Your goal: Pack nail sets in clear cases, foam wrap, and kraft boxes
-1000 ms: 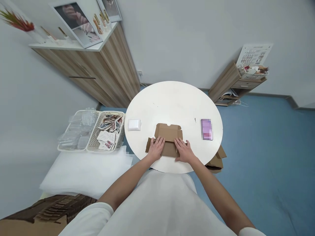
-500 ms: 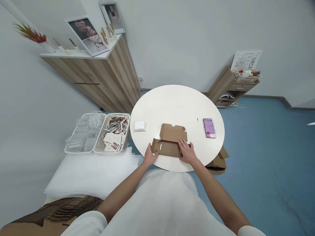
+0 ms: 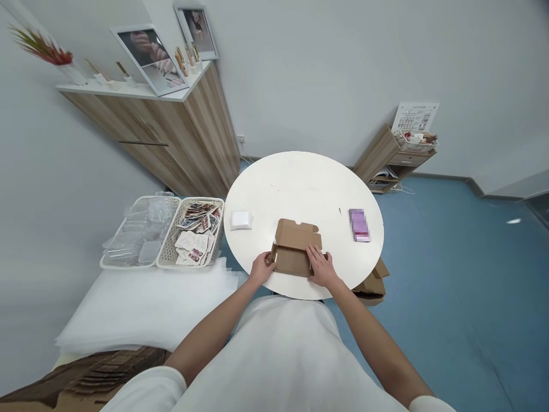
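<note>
Currently, the open cardboard box (image 3: 293,261) lies between both hands on the white table (image 3: 300,180), long axis running left-right — the left hand (image 3: 261,269) pinches its left end, the right hand (image 3: 321,268) holds its right — neither nearer.

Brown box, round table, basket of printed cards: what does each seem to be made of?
The box looks like matte cardboard, possibly corrugated: plain brown, with creased folds and cut flaps. The table has a smooth white top, maybe laminate or painted board; its even surface doesn't settle which. The basket is likely moulded plastic, off-white, dull-looking, with regular small holes through its wall.
</note>
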Demonstrator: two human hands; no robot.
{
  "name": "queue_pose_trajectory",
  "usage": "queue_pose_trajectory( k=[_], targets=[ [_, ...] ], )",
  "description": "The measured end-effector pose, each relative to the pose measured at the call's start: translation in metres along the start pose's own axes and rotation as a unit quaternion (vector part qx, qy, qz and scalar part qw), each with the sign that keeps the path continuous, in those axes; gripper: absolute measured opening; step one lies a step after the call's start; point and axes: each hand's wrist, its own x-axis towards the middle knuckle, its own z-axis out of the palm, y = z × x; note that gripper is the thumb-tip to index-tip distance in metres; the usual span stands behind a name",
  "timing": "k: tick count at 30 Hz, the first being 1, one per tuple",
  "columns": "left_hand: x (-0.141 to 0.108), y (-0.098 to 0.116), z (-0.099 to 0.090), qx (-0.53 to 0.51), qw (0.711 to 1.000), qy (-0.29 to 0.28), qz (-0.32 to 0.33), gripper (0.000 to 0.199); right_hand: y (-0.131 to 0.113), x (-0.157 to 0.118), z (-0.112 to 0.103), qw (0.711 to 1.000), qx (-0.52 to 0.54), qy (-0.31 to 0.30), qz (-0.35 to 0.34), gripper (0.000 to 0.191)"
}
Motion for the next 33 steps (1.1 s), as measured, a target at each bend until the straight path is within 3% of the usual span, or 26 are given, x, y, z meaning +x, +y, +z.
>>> queue_pose_trajectory(
  k=[6,12,16,23,33],
  targets=[
    [-0.011,0.009,0.006,0.027,0.998,-0.021,0.054,0.062,-0.006,0.001,0.0,1.0,-0.012,0.001,0.013,0.1],
    [-0.004,0.009,0.006,0.041,0.998,-0.019,0.044,0.031,-0.006,0.002,-0.003,1.0,-0.025,-0.013,0.008,0.104],
    [0.003,0.014,0.005,0.066,0.997,-0.034,0.026,0.02,-0.006,0.004,-0.005,0.999,-0.031,-0.032,0.001,0.11],
    [0.006,0.021,0.002,0.149,0.987,-0.065,0.004,0.023,-0.007,0.003,-0.008,0.999,-0.021,-0.04,-0.015,0.123],
    [0.004,0.019,0.003,0.2,0.978,-0.058,0.015,0.032,-0.006,0.002,-0.007,0.999,-0.027,-0.032,-0.024,0.118]
  ],
)
